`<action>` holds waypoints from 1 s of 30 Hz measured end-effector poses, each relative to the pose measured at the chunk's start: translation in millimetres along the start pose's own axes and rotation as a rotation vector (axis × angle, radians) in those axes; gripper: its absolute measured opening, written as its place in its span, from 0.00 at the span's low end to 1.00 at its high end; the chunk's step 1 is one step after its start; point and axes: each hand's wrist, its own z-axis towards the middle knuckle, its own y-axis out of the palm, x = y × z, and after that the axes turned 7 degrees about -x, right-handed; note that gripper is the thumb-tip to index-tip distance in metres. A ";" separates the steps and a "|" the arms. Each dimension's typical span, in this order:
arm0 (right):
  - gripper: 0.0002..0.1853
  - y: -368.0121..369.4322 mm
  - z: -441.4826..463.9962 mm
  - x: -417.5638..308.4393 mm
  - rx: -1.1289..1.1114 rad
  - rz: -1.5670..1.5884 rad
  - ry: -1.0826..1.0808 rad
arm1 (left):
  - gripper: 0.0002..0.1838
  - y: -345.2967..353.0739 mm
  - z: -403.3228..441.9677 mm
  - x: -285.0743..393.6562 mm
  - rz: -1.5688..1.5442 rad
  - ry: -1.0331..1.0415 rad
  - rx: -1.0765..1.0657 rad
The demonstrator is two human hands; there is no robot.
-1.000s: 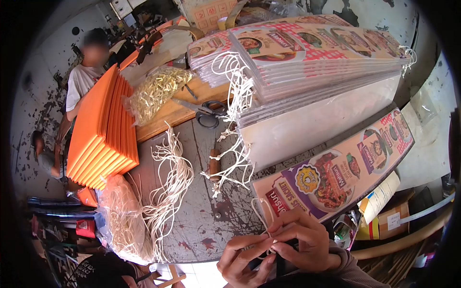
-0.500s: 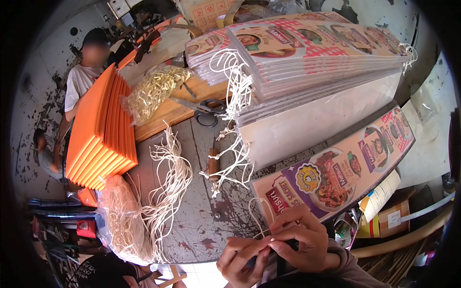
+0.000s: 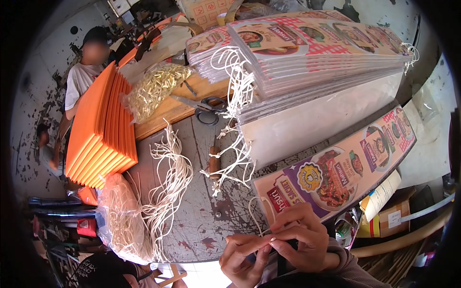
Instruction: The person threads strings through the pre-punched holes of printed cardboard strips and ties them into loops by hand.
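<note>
White cord (image 3: 250, 212), thin & curved; L hand (image 3: 244, 257) & R hand (image 3: 303, 242) grip pinched on it, by flat printed strip (image 3: 333, 175).

the left hand (image 3: 240, 259) and right hand (image 3: 305, 242) are both bare, with slim fingers and short-looking nails. a long sleeve (image 3: 355, 269) covers the right forearm down to the wrist, in a muted mauve-brown fabric that looks soft and loosely creased. its cuff (image 3: 345, 257) is rounded, and fine lines run along the cloth, ribbing or folds, hard to tell which. the blurred cloth shows no readable marking.
</note>
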 end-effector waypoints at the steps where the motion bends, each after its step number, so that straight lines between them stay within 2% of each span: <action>1: 0.06 0.5 -0.6 0.6 -0.001 0.000 0.000 | 0.07 0.0 0.0 -0.1 0.000 -0.001 0.001; 7: 0.06 -0.2 1.6 0.3 0.017 -0.054 -0.039 | 0.08 0.5 -1.6 0.1 0.026 0.034 0.004; 10: 0.09 -2.2 4.3 -2.5 0.032 -0.145 -0.060 | 0.06 -5.0 -6.2 1.7 0.077 0.034 0.019; 11: 0.10 -3.5 4.7 -3.2 0.045 -0.215 -0.116 | 0.08 -12.1 -12.3 0.9 0.131 0.052 -0.010; 13: 0.11 -1.8 3.7 -1.8 0.060 -0.279 -0.175 | 0.25 -29.3 -11.2 -5.6 0.030 0.117 -0.232; 14: 0.11 2.1 -1.5 0.2 0.123 -0.394 -0.329 | 0.25 -28.5 -10.3 -10.1 0.036 0.112 -0.229; 15: 0.11 5.9 -7.4 2.3 0.186 -0.507 -0.483 | 0.29 -25.7 -10.2 -18.4 -0.100 0.030 -0.296; 16: 0.11 7.8 -14.9 4.8 0.182 -0.500 -0.484 | 0.31 -22.4 -13.2 -20.1 -0.223 -0.022 -0.267; 18: 0.13 9.3 -27.2 10.2 -0.023 -0.753 -0.828 | 0.35 -15.8 -18.9 -23.6 -0.474 -0.115 -0.187; 19: 0.15 12.7 -28.8 12.8 -0.083 -0.720 -0.856 | 0.33 -27.1 -22.5 -30.4 -0.613 -0.278 -0.255; 20: 0.15 15.1 -28.3 15.2 -0.084 -0.716 -0.853 | 0.31 -33.6 -25.0 -33.8 -0.750 -0.446 -0.325; 21: 0.14 17.3 -22.6 16.0 -0.077 -0.491 -0.709 | 0.26 -28.8 -19.2 -31.4 -0.844 -0.445 -0.270; 23: 0.12 23.9 -11.9 15.1 -0.005 -0.099 -0.443 | 0.23 -18.9 -15.8 -17.7 -0.859 -0.439 -0.191; 24: 0.12 22.3 -6.2 14.8 -0.006 -0.097 -0.443 | 0.19 -17.2 -15.7 -13.5 -0.874 -0.432 -0.115; 25: 0.10 19.7 0.9 14.1 -0.116 -0.018 -0.408 | 0.15 -18.4 -8.8 -14.8 -0.763 -0.492 -0.046; 26: 0.09 17.9 5.7 13.7 -0.226 0.059 -0.372 | 0.15 -21.2 -6.1 -8.8 -0.762 -0.492 -0.045; 28: 0.10 22.4 6.1 19.9 -0.301 0.134 -0.379 | 0.11 -29.7 7.6 14.0 0.022 -0.153 -0.322; 29: 0.11 26.0 2.0 20.2 -0.328 0.104 -0.364 | 0.12 -41.3 5.1 -11.3 0.176 -0.021 -0.397; 30: 0.12 29.0 -2.4 20.0 -0.355 0.075 -0.351 | 0.12 -46.8 -7.5 -23.1 0.176 -0.022 -0.399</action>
